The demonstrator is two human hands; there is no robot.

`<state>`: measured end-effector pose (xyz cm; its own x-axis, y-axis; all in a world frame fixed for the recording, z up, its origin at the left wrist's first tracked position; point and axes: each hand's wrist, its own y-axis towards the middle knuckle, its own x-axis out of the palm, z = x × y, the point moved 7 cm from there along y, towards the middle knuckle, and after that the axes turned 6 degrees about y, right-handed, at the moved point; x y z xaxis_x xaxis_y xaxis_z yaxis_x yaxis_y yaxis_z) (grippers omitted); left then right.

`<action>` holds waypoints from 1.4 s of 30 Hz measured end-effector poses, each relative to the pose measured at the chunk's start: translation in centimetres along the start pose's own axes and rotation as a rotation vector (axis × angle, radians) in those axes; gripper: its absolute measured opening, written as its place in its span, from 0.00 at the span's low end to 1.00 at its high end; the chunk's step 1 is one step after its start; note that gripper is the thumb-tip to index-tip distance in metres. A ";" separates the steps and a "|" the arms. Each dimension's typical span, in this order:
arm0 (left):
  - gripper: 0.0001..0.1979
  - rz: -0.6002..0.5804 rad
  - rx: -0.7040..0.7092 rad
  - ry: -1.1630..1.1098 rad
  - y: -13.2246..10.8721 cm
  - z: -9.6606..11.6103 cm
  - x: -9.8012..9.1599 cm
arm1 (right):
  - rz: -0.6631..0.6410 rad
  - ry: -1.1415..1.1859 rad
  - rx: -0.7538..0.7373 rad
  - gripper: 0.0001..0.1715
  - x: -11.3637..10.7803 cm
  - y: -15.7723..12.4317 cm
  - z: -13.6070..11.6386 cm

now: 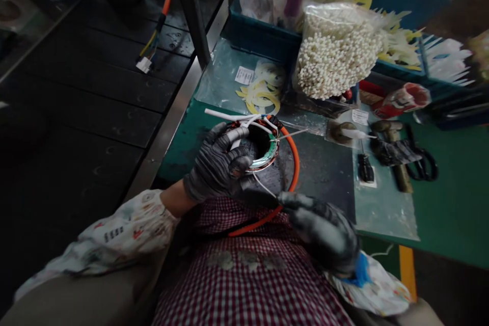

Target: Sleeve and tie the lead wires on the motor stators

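My left hand (219, 165), in a dark grey glove, is closed around the near side of a round motor stator (263, 147) with copper windings and white sleeved leads. The stator rests on the dark mat at the bench's front edge. An orange cable (295, 163) curves from the stator's right side down to my lap. My right hand (324, 229), also gloved, is closed at the bench edge and pinches a thin white thread (263, 187) that runs up to the stator; a dark tool-like shape lies under its fingertips.
A bag of white sleeve pieces (336, 51) and a blue bin (263, 35) stand behind the stator. Yellow-white insulation rings (263, 91) lie in plastic. Scissors (420, 163), a hammer-like tool (395, 158) and a small dark tool (365, 168) lie right on the green bench (454, 198). A dark conveyor (95, 112) runs left.
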<state>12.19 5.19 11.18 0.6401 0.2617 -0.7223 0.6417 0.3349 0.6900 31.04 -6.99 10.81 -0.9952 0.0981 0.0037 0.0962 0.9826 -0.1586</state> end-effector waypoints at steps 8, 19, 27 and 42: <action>0.08 -0.051 0.027 -0.113 0.1 -0.5 -0.2 | 0.089 -0.596 -0.390 0.21 1.3 7.1 -1.0; 0.09 -0.028 0.004 -0.133 0.1 -0.8 0.0 | -0.109 -0.122 -0.345 0.10 2.2 9.9 -3.2; 0.09 -0.108 -0.030 -0.146 -0.1 -1.3 0.6 | -0.088 -0.124 -0.360 0.05 1.6 9.5 -2.9; 0.05 -0.048 -0.030 -0.167 -0.2 -1.0 0.3 | -0.205 -0.161 -0.478 0.07 2.5 6.9 1.7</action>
<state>11.90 6.10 10.79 0.6721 0.0914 -0.7348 0.6619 0.3708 0.6515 29.18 -0.23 8.08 -0.9812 -0.0913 -0.1699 -0.1393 0.9447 0.2968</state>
